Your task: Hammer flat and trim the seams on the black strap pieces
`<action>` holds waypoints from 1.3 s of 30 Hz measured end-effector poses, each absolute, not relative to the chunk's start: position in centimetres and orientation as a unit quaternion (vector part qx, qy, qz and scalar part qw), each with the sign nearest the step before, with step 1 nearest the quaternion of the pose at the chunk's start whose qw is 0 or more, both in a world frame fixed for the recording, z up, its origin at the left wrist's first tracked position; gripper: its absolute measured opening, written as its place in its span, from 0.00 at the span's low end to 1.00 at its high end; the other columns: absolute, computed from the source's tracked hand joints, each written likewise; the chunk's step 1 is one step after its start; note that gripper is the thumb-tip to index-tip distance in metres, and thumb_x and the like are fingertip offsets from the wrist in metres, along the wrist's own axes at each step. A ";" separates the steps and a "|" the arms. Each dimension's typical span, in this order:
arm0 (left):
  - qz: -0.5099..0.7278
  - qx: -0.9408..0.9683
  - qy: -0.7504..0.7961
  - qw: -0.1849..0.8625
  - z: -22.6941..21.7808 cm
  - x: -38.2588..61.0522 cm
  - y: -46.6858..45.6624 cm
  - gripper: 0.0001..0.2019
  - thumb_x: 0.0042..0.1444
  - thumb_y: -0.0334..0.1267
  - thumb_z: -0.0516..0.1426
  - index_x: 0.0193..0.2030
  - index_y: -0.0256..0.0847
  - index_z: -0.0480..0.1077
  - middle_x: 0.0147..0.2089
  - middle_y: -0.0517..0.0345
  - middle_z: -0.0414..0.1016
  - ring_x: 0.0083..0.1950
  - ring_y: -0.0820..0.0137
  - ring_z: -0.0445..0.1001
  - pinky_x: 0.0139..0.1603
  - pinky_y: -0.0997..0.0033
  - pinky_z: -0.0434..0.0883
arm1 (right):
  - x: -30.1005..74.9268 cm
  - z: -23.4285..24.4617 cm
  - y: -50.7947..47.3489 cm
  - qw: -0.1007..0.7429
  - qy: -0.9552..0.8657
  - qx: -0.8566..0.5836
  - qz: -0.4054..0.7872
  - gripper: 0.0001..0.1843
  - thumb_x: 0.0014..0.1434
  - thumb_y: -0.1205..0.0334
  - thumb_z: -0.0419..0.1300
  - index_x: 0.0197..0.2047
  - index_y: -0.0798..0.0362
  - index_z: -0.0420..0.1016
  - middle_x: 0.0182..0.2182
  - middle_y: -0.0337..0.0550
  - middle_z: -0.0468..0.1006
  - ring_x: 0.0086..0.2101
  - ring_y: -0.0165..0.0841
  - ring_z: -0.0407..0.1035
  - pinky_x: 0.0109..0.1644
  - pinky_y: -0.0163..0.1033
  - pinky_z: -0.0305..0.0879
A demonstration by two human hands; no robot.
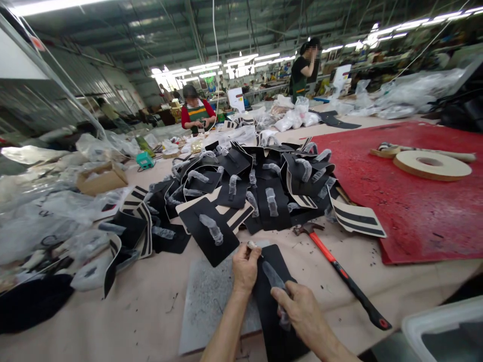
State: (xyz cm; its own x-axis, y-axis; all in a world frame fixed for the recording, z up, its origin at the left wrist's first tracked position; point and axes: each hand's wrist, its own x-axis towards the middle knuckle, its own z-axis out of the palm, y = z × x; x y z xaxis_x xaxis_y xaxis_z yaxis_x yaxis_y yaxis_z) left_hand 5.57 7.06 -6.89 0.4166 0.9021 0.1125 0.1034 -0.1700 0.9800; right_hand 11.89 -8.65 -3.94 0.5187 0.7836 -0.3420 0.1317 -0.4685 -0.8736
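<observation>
The left hand (pixel 245 266) pinches a small pale bit (pixel 252 245); the right hand (pixel 300 304) curls round a wrapped strap (pixel 272 274). Tugging could make the black piece (pixel 267 317) underneath slide.

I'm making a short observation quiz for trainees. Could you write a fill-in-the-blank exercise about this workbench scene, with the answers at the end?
1. The hand nearer the hammer is the person's ____ one.
2. The panel partly beneath that hand is coloured ____.
3. The roll of tape rests on a sheet that is ____ in colour.
4. The open cardboard box appears on the ____ side of the picture.

Missing words: right; black; red; left.
</observation>
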 end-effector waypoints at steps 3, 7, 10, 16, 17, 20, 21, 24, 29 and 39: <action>0.371 0.663 0.380 0.528 -7.4 5.8 7.1 0.09 0.56 0.43 0.59 0.32 0.38 0.72 0.30 0.57 0.78 0.33 0.68 0.76 0.36 0.73 0.71 | 11.3 -4.2 -8.7 0.377 -0.328 -0.794 0.347 0.20 0.63 0.46 0.51 0.26 0.50 0.65 0.20 0.41 0.76 0.23 0.32 0.71 0.28 0.34 0.60; 0.365 0.666 0.378 0.529 -7.5 5.7 7.0 0.09 0.56 0.43 0.59 0.33 0.39 0.72 0.31 0.56 0.79 0.34 0.67 0.77 0.37 0.71 0.71 | 10.8 -4.7 -8.9 0.323 -0.417 -0.821 0.218 0.20 0.64 0.55 0.50 0.56 0.54 0.68 0.35 0.49 0.81 0.34 0.40 0.77 0.35 0.39 0.66; 0.358 0.676 0.383 0.518 -7.4 5.8 7.0 0.09 0.57 0.43 0.58 0.33 0.39 0.72 0.31 0.56 0.79 0.33 0.67 0.77 0.37 0.72 0.71 | 10.6 -5.7 -8.8 0.281 -0.503 -0.806 0.134 0.23 0.64 0.60 0.50 0.62 0.52 0.65 0.42 0.51 0.80 0.35 0.40 0.77 0.36 0.40 0.67; 0.351 0.678 0.377 0.524 -7.3 5.9 7.0 0.08 0.56 0.42 0.58 0.32 0.39 0.72 0.30 0.57 0.78 0.32 0.68 0.76 0.35 0.72 0.70 | 10.2 -7.6 -8.7 0.262 -0.549 -0.791 0.061 0.16 0.67 0.58 0.48 0.48 0.54 0.74 0.35 0.50 0.77 0.30 0.37 0.75 0.30 0.37 0.64; 0.350 0.676 0.372 0.530 -7.3 5.9 7.0 0.08 0.56 0.42 0.59 0.33 0.39 0.72 0.30 0.57 0.78 0.33 0.68 0.76 0.35 0.72 0.71 | 10.1 -7.8 -8.7 0.274 -0.548 -0.788 0.061 0.16 0.67 0.59 0.48 0.47 0.54 0.74 0.35 0.49 0.77 0.31 0.37 0.75 0.31 0.37 0.64; 0.347 0.673 0.357 0.547 -7.7 5.8 7.1 0.08 0.57 0.42 0.59 0.34 0.39 0.71 0.31 0.56 0.79 0.34 0.67 0.77 0.37 0.71 0.71 | 10.1 -7.9 -8.6 0.296 -0.539 -0.786 0.068 0.14 0.68 0.60 0.47 0.44 0.55 0.73 0.33 0.48 0.77 0.30 0.35 0.74 0.32 0.36 0.64; 0.344 0.673 0.355 0.550 -7.9 5.7 7.1 0.08 0.57 0.43 0.59 0.34 0.40 0.71 0.31 0.56 0.79 0.34 0.66 0.77 0.37 0.71 0.71 | 10.2 -7.8 -8.6 0.299 -0.538 -0.785 0.069 0.14 0.68 0.60 0.48 0.43 0.55 0.72 0.33 0.47 0.76 0.30 0.35 0.74 0.32 0.36 0.63; 0.338 0.678 0.350 0.550 -8.2 5.5 7.1 0.09 0.57 0.43 0.59 0.34 0.40 0.71 0.32 0.56 0.79 0.35 0.66 0.77 0.37 0.71 0.71 | 10.3 -7.5 -8.5 0.303 -0.534 -0.785 0.080 0.13 0.67 0.59 0.49 0.42 0.55 0.72 0.32 0.47 0.76 0.31 0.36 0.74 0.33 0.36 0.64; 0.334 0.707 0.348 0.517 -7.9 5.5 6.8 0.09 0.58 0.43 0.59 0.33 0.40 0.72 0.29 0.58 0.77 0.32 0.68 0.75 0.35 0.73 0.70 | 10.3 -6.8 -8.4 0.290 -0.523 -0.791 0.128 0.14 0.67 0.60 0.47 0.42 0.55 0.73 0.32 0.48 0.76 0.33 0.38 0.75 0.36 0.39 0.65; 0.347 0.802 0.301 0.381 -7.7 5.3 5.6 0.07 0.60 0.38 0.57 0.37 0.42 0.76 0.34 0.55 0.79 0.35 0.66 0.77 0.41 0.70 0.71 | 17.2 -5.3 -11.5 0.293 -0.469 -0.832 0.036 0.20 0.68 0.54 0.46 0.56 0.55 0.67 0.45 0.53 0.76 0.43 0.41 0.72 0.47 0.44 0.66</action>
